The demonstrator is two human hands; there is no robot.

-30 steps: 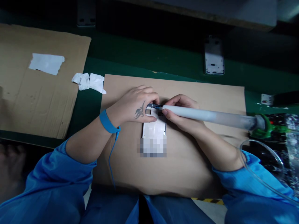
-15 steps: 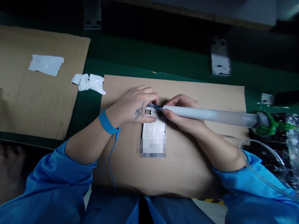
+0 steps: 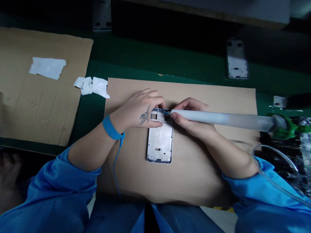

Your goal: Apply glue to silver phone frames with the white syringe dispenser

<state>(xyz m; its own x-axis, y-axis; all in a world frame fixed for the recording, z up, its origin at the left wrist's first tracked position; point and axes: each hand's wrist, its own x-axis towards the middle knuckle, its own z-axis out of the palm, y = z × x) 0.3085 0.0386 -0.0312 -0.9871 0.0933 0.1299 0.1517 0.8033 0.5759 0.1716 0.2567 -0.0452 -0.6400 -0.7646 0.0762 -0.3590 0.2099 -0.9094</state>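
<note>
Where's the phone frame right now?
In the head view, the white phone mid-frame lies flat at the centre of the brown cardboard sheet. Its top end is held by the left hand, beside the dispensing syringe tip in the right hand.

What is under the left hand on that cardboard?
The top end of a white phone frame lies under the left hand, on a cardboard sheet. The hand covers that end's left corner, hiding it.
</note>
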